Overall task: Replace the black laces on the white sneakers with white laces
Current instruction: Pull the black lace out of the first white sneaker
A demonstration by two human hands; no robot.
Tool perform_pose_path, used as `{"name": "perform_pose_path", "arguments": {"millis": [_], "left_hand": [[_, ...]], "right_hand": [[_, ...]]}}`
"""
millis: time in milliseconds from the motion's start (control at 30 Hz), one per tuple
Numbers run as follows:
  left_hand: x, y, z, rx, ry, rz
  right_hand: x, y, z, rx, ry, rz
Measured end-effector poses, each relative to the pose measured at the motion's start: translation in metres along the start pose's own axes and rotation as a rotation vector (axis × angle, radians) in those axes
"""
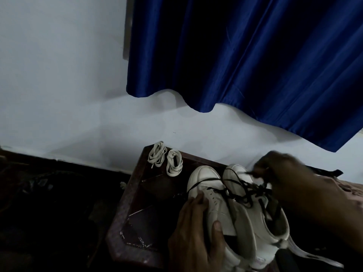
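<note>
Head view: smooth, perhaps leather sneakers (204, 179)

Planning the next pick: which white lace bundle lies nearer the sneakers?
The right bundle, just beside the left sneaker toe; the other bundle lies farther off, at the table far corner.

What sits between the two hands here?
Head view: both white sneakers, tangled in loose black laces, lie between the left hand and the right hand.

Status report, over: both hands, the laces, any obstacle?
Left hand grips white sneaker. Right hand pinches black lace, loose over the shoes. White laces bundled, untouched, on table corner. No obstacle seen.
</note>
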State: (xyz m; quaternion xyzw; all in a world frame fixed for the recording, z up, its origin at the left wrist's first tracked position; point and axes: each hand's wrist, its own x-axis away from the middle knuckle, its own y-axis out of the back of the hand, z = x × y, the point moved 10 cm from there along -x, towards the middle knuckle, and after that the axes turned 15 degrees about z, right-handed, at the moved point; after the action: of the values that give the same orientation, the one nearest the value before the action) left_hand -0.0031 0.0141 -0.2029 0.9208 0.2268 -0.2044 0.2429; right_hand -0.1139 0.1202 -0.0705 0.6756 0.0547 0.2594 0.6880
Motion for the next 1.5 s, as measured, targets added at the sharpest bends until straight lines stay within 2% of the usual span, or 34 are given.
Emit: {"name": "perform_pose_path", "arguments": {"millis": [133, 267, 333, 400, 500, 567, 633, 700, 767, 833, 933, 1033, 1100, 1167, 1200, 1267, 1300, 1400, 1500], "left_hand": [[0.0, -0.002, 0.008, 0.015, 0.039, 0.013], [-0.019, 0.03, 0.006, 0.288, 0.098, -0.077], [-0.049, 0.04, -0.013, 0.431, 0.058, 0.024], [-0.087, 0.038, -0.035, 0.479, 0.024, 0.201], [-0.13, 0.046, -0.063, 0.483, -0.004, 0.353], [-0.146, 0.066, -0.054, 0.621, 0.046, 0.29], [-0.151, 0.103, -0.029, 0.69, 0.087, 0.142], [-0.142, 0.135, 0.012, 0.552, 0.145, 0.005], [-0.13, 0.146, 0.047, 0.188, 0.232, 0.03], [-0.114, 0.129, 0.08, -0.104, 0.353, 0.223], [-0.084, 0.094, 0.104, -0.237, 0.5, 0.577], [-0.071, 0.076, 0.082, -0.439, 0.469, 0.766], [-0.078, 0.074, 0.056, -0.74, 0.399, 0.751], [-0.09, 0.074, 0.024, -1.073, 0.314, 0.649], [-0.096, 0.073, 0.008, -1.151, 0.269, 0.586], [-0.109, 0.063, -0.035, -1.033, 0.05, 0.442], [-0.111, 0.054, -0.049, -0.903, -0.041, 0.441], [-0.115, 0.007, -0.051, -0.573, -0.008, 0.675], [-0.111, -0.031, -0.043, -0.611, -0.015, 0.817]], "right_hand": [[0.005, 0.048, -0.007, -0.268, 0.03, -0.194], [-0.007, 0.069, 0.028, -0.517, 0.204, -0.263], [-0.008, 0.084, 0.068, -0.645, 0.369, -0.24], [-0.005, 0.097, 0.112, -0.722, 0.546, -0.182], [0.002, 0.111, 0.158, -0.711, 0.725, -0.125], [0.007, 0.119, 0.159, -0.621, 0.738, -0.17], [0.013, 0.121, 0.134, -0.556, 0.686, -0.258], [0.014, 0.1, 0.093, -0.529, 0.577, -0.271], [0.009, 0.056, 0.045, -0.484, 0.406, -0.193], [0.006, 0.012, 0.006, -0.418, 0.249, -0.127], [0.003, -0.022, -0.022, -0.332, 0.13, -0.092], [-0.001, -0.031, -0.029, -0.324, 0.095, -0.1], [-0.003, -0.036, -0.03, -0.334, 0.109, -0.122], [-0.004, -0.042, -0.032, -0.334, 0.114, -0.13], [-0.003, -0.044, -0.036, -0.342, 0.113, -0.142], [-0.002, -0.046, -0.045, -0.378, 0.115, -0.186], [-0.002, -0.044, -0.049, -0.396, 0.122, -0.218], [-0.006, -0.043, -0.052, -0.41, 0.163, -0.282], [-0.016, -0.051, -0.05, -0.333, 0.179, -0.244]]}}
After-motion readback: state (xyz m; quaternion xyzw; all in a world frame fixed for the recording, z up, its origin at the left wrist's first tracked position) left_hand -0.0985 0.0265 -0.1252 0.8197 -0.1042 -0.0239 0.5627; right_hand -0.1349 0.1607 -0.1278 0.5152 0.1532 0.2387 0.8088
